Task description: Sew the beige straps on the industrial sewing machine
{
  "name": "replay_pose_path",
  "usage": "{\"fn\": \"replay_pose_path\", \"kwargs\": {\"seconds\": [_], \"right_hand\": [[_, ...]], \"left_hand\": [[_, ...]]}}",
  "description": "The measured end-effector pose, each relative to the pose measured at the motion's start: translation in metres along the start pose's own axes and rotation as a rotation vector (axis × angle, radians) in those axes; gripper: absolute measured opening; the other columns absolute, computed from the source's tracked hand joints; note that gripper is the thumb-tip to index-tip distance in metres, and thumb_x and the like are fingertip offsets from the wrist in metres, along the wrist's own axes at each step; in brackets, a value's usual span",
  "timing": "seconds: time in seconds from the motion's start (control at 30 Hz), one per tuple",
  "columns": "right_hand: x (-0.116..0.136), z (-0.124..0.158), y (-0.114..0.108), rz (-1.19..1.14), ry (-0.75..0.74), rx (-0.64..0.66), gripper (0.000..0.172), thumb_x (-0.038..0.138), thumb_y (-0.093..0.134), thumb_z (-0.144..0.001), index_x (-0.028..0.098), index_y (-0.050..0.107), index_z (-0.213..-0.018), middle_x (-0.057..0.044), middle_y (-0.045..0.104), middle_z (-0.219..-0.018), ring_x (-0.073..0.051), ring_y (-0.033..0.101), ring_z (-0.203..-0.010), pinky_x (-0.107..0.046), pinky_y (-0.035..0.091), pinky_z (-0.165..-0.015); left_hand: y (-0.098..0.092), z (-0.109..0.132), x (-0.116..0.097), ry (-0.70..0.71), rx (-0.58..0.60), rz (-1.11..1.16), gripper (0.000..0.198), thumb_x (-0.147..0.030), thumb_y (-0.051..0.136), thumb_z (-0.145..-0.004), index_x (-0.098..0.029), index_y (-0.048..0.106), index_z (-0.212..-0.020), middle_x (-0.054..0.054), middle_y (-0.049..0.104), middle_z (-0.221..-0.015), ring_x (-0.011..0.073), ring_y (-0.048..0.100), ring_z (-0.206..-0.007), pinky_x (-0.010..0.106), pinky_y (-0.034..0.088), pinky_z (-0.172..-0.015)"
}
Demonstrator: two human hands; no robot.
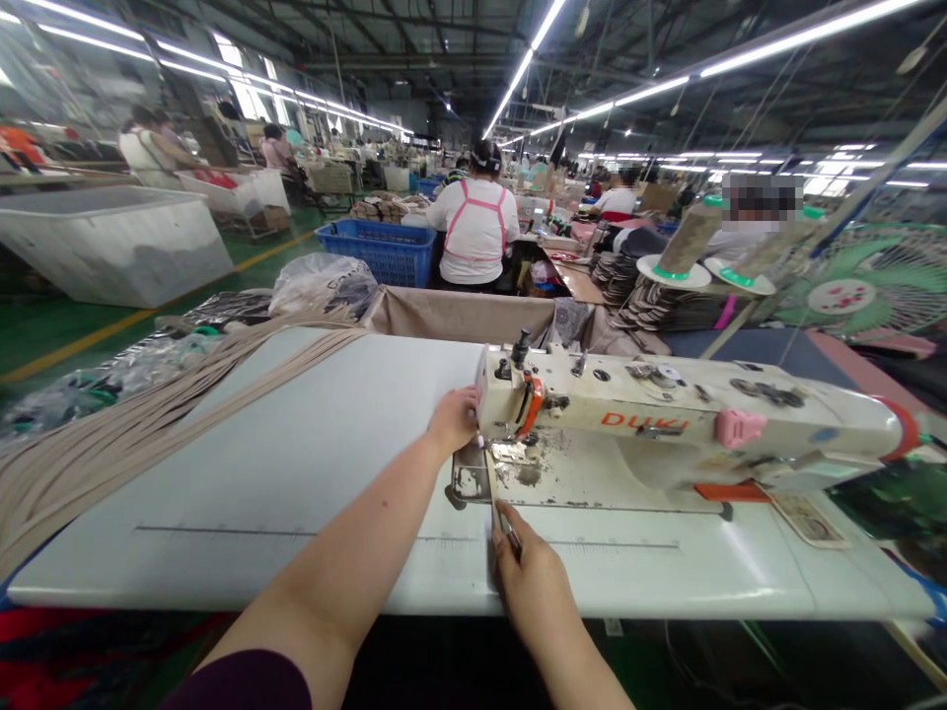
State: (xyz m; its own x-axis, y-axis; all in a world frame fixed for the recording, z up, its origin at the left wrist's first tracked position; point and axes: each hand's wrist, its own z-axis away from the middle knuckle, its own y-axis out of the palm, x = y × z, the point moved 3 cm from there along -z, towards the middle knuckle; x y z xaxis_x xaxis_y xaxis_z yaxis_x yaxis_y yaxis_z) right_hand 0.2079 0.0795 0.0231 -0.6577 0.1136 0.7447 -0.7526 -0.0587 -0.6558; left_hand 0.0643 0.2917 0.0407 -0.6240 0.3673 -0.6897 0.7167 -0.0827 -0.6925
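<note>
A white sewing machine [584,414] with orange lettering stands on the pale table. A narrow beige fabric strip [491,478] runs from under its needle end towards me. My right hand [534,567] is closed on the near end of this strip at the table's front. A small metallic tool [512,538] shows between its fingers; its kind is unclear. Beside the needle, my left hand [453,422] reaches to the far side of the presser foot. Its fingers are curled and partly hidden by the machine head, so what they pinch cannot be made out.
Long beige strips [184,404] lie in a bundle over the table's left side. A fabric-lined bin [451,314] adjoins the far edge. Thread cones [685,247] and a green fan [850,286] stand at right. A person [477,222] sits ahead by a blue crate [381,251].
</note>
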Motion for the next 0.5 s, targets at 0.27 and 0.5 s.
{"fn": "replay_pose_path", "kwargs": {"seconds": [0.27,0.5], "right_hand": [[0.005,-0.002,0.0,0.017,0.024,-0.01,0.048,0.031,0.045,-0.1,0.019,0.059,-0.144,-0.012,0.076,-0.119,-0.029,0.072,-0.113,-0.039,0.054,-0.097],[0.007,-0.004,-0.011,0.033,-0.093,-0.129,0.043,0.035,0.044,-0.101,0.02,0.063,-0.137,-0.012,0.071,-0.125,-0.026,0.069,-0.11,-0.037,0.053,-0.096]], "left_hand": [[0.002,-0.001,0.002,-0.021,-0.051,0.106,0.024,-0.014,0.071,-0.078,-0.018,0.079,-0.1,0.01,0.078,-0.107,0.0292,0.066,-0.11,0.043,0.045,-0.106],[-0.001,0.002,0.017,-0.14,-0.193,0.315,0.01,-0.017,0.069,-0.074,-0.019,0.076,-0.081,0.006,0.076,-0.096,0.0236,0.066,-0.097,0.034,0.048,-0.089]]}}
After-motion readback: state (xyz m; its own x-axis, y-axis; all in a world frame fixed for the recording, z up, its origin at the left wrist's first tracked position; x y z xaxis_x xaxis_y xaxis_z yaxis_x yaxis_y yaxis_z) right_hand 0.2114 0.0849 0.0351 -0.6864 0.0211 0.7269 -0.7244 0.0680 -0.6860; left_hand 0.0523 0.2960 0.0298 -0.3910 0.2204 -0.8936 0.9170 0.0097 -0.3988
